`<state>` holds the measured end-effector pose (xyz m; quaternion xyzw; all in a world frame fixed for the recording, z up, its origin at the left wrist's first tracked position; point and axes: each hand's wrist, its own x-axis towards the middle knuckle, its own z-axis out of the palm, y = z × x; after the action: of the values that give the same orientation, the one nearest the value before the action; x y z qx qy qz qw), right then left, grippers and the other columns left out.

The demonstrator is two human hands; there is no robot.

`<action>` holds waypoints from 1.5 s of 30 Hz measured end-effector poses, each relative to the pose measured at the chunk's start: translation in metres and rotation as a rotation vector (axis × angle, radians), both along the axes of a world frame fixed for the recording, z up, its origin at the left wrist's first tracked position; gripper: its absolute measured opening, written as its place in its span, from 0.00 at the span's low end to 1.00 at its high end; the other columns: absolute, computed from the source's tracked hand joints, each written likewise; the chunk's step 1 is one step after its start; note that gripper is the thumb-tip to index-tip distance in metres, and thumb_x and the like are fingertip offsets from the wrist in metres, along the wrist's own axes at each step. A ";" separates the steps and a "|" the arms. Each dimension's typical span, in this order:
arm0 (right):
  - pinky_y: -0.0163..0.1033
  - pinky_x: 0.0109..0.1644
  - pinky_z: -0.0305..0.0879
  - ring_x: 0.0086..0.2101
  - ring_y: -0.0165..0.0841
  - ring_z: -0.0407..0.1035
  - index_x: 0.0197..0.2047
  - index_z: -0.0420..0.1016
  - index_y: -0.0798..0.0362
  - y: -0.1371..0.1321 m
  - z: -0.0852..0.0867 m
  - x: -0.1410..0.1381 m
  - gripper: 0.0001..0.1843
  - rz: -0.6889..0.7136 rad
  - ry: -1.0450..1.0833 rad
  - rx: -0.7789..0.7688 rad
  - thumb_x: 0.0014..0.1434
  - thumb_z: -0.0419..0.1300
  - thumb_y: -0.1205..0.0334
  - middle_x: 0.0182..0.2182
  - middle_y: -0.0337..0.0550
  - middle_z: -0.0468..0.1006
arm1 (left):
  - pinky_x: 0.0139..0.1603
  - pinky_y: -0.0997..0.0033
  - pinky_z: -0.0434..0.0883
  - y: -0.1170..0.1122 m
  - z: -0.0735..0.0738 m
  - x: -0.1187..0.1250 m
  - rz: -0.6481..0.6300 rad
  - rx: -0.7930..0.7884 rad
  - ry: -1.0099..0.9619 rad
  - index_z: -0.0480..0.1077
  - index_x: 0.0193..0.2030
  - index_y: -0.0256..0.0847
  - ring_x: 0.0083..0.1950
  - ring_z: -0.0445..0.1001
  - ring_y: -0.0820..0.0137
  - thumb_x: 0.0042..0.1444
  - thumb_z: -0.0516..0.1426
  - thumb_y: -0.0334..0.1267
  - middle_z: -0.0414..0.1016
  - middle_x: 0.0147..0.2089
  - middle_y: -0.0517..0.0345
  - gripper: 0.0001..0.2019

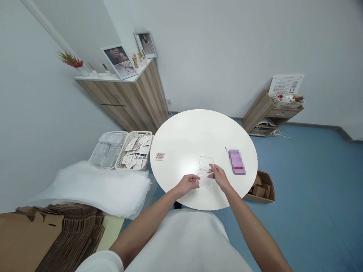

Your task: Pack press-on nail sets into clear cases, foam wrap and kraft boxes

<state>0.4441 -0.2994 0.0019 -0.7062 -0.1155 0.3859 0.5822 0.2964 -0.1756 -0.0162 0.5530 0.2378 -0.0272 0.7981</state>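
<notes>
A clear plastic hinged box (204, 179) is held between my two hands over the near part of a round white table (176, 143). Its lid is raised and folded back, away from me. My left hand (188, 184) grips the left edge of the box, fingers closed on it. At the right, my right hand (219, 175) pinches the box near the hinge. A small card with pink press-on nails (160, 156) lies on the table's left side. On the right side lies a purple, pixelated item (237, 162).
Left of the table, one white basket (105, 151) holds clear boxes and another (136, 151) holds cards. White foam sheets (99, 187) and stacked flat cardboard (70, 234) lie nearer. A cardboard box (263, 189) stands on the floor at right. Wooden cabinets (150, 98) stand behind.
</notes>
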 end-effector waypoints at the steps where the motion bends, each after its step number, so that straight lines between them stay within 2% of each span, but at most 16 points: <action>1: 0.38 0.32 0.65 0.25 0.29 0.69 0.45 0.68 0.52 -0.002 -0.002 -0.003 0.24 -0.011 0.021 0.005 0.51 0.50 0.44 0.32 0.43 0.72 | 0.38 0.72 0.65 0.000 -0.001 0.000 0.005 -0.007 0.009 0.69 0.39 0.36 0.31 0.68 0.78 0.37 0.63 0.31 0.69 0.31 0.58 0.18; 5: 0.38 0.32 0.65 0.27 0.30 0.69 0.48 0.65 0.52 -0.018 -0.015 -0.021 0.26 -0.036 0.015 0.027 0.51 0.51 0.46 0.35 0.44 0.71 | 0.39 0.71 0.66 -0.002 -0.009 0.001 0.029 -0.056 0.049 0.69 0.40 0.36 0.32 0.69 0.77 0.37 0.63 0.31 0.69 0.32 0.58 0.19; 10: 0.39 0.35 0.65 0.26 0.28 0.68 0.50 0.61 0.50 -0.035 -0.044 -0.039 0.27 -0.066 -0.095 -0.022 0.46 0.57 0.55 0.35 0.39 0.68 | 0.40 0.70 0.66 -0.004 -0.025 0.006 0.046 -0.033 0.105 0.67 0.43 0.36 0.32 0.69 0.76 0.39 0.62 0.31 0.68 0.31 0.58 0.20; 15: 0.38 0.31 0.65 0.24 0.27 0.67 0.48 0.63 0.50 -0.030 -0.068 -0.037 0.25 -0.109 -0.074 -0.085 0.43 0.57 0.59 0.33 0.38 0.68 | 0.38 0.71 0.66 -0.007 -0.047 0.013 0.104 0.204 0.244 0.60 0.51 0.38 0.34 0.69 0.74 0.42 0.60 0.29 0.70 0.34 0.56 0.27; 20: 0.37 0.30 0.64 0.22 0.28 0.67 0.45 0.64 0.50 -0.025 -0.085 -0.033 0.23 -0.100 -0.088 -0.162 0.42 0.56 0.62 0.30 0.37 0.69 | 0.38 0.73 0.65 -0.012 -0.066 0.014 0.061 0.375 0.304 0.60 0.52 0.38 0.33 0.68 0.76 0.45 0.57 0.29 0.68 0.39 0.54 0.25; 24: 0.37 0.31 0.64 0.22 0.28 0.67 0.46 0.64 0.50 -0.027 -0.097 -0.033 0.23 -0.070 -0.108 -0.233 0.43 0.54 0.62 0.30 0.36 0.69 | 0.39 0.74 0.65 -0.014 -0.073 0.016 0.010 0.512 0.340 0.61 0.51 0.38 0.33 0.67 0.76 0.44 0.56 0.30 0.66 0.42 0.53 0.24; 27: 0.37 0.33 0.64 0.23 0.27 0.67 0.47 0.64 0.52 -0.029 -0.102 -0.034 0.23 -0.049 -0.121 -0.276 0.44 0.53 0.63 0.33 0.39 0.69 | 0.38 0.73 0.64 -0.015 -0.076 0.018 -0.072 0.612 0.342 0.65 0.47 0.39 0.34 0.66 0.73 0.43 0.56 0.30 0.66 0.40 0.55 0.20; 31: 0.37 0.36 0.64 0.27 0.29 0.67 0.48 0.65 0.52 -0.031 -0.105 -0.035 0.24 -0.023 -0.182 -0.309 0.44 0.54 0.63 0.38 0.43 0.69 | 0.37 0.71 0.63 -0.015 -0.077 0.019 -0.139 0.622 0.330 0.67 0.40 0.38 0.34 0.66 0.72 0.43 0.55 0.29 0.67 0.36 0.57 0.15; 37: 0.40 0.42 0.63 0.32 0.31 0.68 0.52 0.62 0.53 -0.032 -0.105 -0.039 0.27 -0.038 -0.204 -0.294 0.46 0.54 0.61 0.44 0.47 0.67 | 0.42 0.72 0.63 -0.022 -0.078 0.016 -0.012 0.538 0.305 0.66 0.42 0.37 0.38 0.66 0.71 0.40 0.55 0.27 0.67 0.40 0.54 0.18; 45: 0.41 0.40 0.65 0.32 0.31 0.69 0.50 0.62 0.52 -0.036 -0.101 -0.033 0.25 -0.024 -0.147 -0.227 0.45 0.55 0.63 0.45 0.47 0.67 | 0.43 0.70 0.64 -0.029 -0.071 0.018 0.075 0.450 0.286 0.65 0.46 0.38 0.44 0.65 0.68 0.40 0.55 0.25 0.66 0.46 0.51 0.21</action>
<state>0.4115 -0.3350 -0.0994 -0.7951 -0.1049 0.3368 0.4932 0.3148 -0.2043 -0.0872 0.6977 0.3687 -0.0218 0.6138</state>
